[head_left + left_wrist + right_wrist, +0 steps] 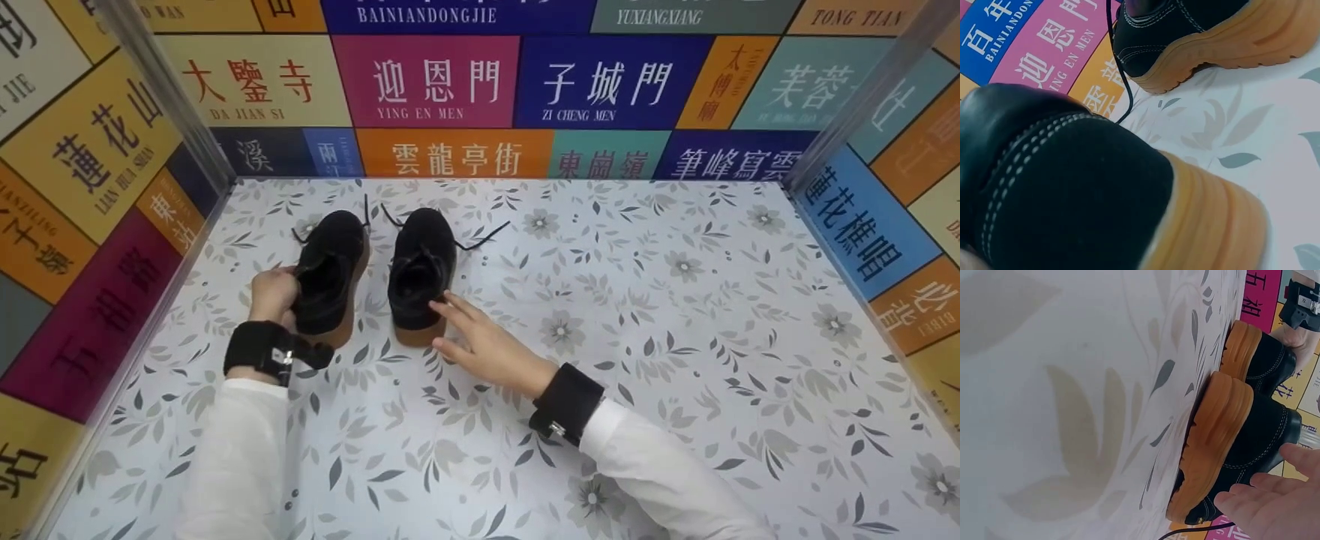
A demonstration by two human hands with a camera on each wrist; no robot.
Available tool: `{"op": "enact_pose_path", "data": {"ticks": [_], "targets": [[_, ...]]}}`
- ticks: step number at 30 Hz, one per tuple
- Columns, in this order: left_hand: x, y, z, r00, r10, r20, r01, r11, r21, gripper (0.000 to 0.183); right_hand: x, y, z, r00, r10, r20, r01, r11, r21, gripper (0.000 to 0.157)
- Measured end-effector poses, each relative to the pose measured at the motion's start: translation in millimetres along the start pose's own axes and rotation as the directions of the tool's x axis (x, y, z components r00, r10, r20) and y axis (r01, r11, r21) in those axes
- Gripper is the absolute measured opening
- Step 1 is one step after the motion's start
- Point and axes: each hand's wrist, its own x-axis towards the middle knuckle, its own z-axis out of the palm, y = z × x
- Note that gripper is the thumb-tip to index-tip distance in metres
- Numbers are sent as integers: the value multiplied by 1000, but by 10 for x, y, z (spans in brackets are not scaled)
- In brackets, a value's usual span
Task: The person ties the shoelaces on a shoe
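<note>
Two black lace-up shoes with tan soles sit side by side on the patterned surface, toes pointing away. My left hand (273, 294) has its fingers curled at the outer edge of the left shoe (324, 304), gripping its collar. In the left wrist view that shoe's black heel (1089, 185) with white stitching fills the front. My right hand (491, 345) is spread beside the right shoe (424, 247), its fingertips right at the heel collar. The right wrist view shows the relaxed fingers (1264, 492) alongside this shoe's upper.
A white surface (637, 315) with grey leaves and flowers lies under the shoes. Colourful panels (435, 82) with Chinese lettering stand at the back and both sides. Loose black laces (484, 236) stick out by the toes. Black camera bands (570, 401) wrap both wrists.
</note>
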Motion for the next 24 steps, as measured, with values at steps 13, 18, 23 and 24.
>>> {"op": "enact_pose_path", "data": {"ticks": [13,18,23,24], "targets": [[-220,311,91,995,-59,79,78,961,-266,71,4,-83,-98,999,-12,-30,13,999,34,66],[-359,486,96,992,-48,116,83,946,-314,75,25,-118,-117,998,-31,-47,33,998,48,64],[-539,634,145,991,-28,130,77,919,-388,79,45,-197,-142,996,-75,-51,79,993,83,63],[-576,661,158,990,-23,137,76,914,-398,80,49,-215,-148,995,-84,-50,88,992,93,63]]}}
